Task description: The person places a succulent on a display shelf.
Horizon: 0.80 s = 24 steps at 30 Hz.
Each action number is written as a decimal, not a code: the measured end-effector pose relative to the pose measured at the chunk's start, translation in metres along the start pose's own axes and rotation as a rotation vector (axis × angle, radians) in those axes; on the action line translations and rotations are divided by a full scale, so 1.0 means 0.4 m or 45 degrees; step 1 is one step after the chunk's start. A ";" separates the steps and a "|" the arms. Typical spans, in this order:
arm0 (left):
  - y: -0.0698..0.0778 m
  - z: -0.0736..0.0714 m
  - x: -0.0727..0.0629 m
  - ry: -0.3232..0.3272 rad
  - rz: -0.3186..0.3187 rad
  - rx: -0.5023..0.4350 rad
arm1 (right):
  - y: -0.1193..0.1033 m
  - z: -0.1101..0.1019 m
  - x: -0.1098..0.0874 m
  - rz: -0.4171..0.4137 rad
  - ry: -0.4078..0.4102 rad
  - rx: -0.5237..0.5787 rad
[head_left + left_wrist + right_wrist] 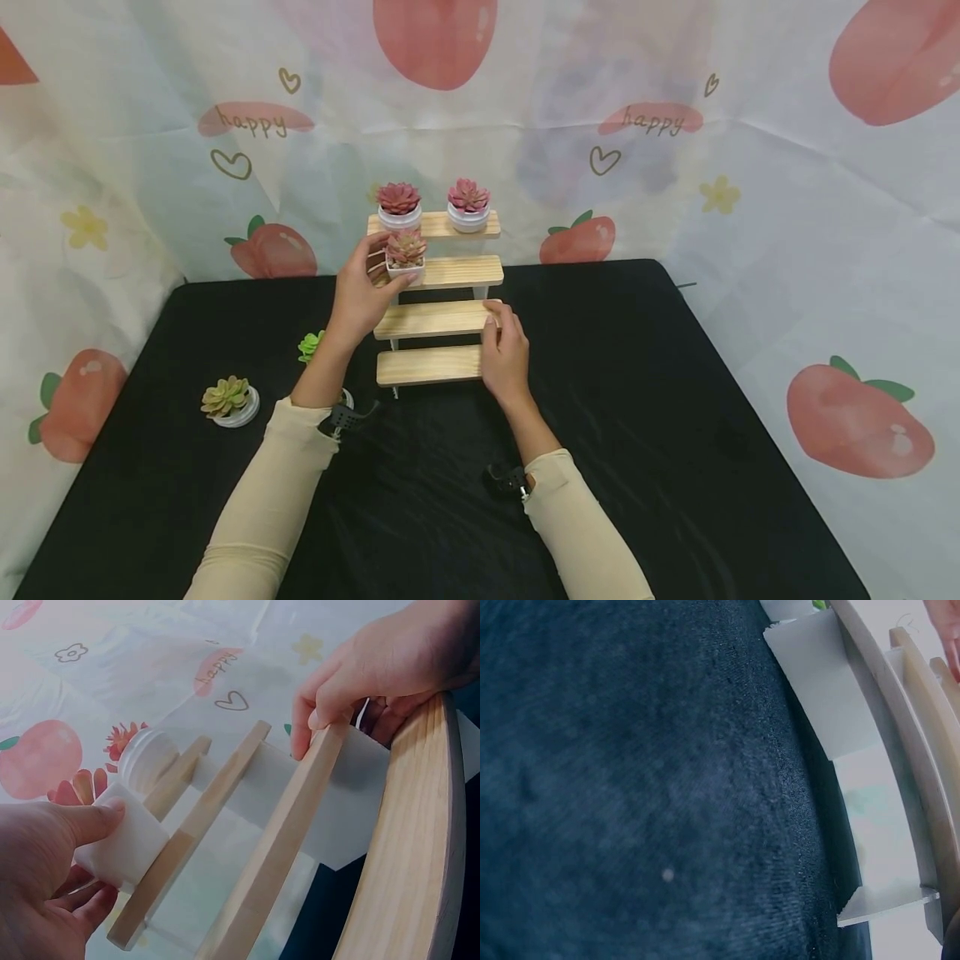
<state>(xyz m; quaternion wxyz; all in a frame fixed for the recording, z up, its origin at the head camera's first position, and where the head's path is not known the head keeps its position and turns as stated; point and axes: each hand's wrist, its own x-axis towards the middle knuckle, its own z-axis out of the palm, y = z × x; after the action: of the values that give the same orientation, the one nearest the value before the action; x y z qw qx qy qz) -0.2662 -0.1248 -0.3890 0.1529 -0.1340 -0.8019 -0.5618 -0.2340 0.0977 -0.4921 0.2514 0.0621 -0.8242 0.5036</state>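
A four-step wooden plant stand (429, 365) with white side supports stands on a black-covered table. At the left end of its second step from the top, my left hand (358, 292) holds a pink artificial succulent in a square white pot (406, 254). Thumb and fingers pinch the pot (124, 840) in the left wrist view, its base at the step's edge. My right hand (507, 354) grips the right end of the lower steps, fingertips on the third step. Two pink succulents in round white pots, one at left (399, 205) and one at right (468, 205), occupy the top step.
A yellow-green succulent in a round white pot (231, 402) lies tilted on the table's left side. Beside it, my left forearm partly hides a bright green succulent (310, 346) and a white pot rim. Printed fabric (465, 133) hangs behind the table.
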 end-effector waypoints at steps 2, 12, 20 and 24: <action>0.000 0.000 0.000 0.001 0.004 0.003 | 0.001 0.000 0.000 0.001 -0.002 -0.005; -0.001 -0.001 0.000 0.004 0.004 -0.008 | 0.002 -0.001 0.001 0.003 -0.008 -0.020; -0.004 -0.001 0.001 -0.002 -0.002 -0.012 | 0.000 -0.002 0.001 0.017 -0.014 -0.015; -0.006 -0.002 -0.002 -0.016 -0.005 -0.031 | 0.000 -0.002 0.000 0.010 -0.006 -0.011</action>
<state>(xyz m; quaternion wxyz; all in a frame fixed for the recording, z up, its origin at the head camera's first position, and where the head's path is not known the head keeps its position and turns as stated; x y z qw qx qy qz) -0.2662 -0.1265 -0.3911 0.1453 -0.1380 -0.7961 -0.5710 -0.2337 0.0985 -0.4919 0.2476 0.0589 -0.8272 0.5010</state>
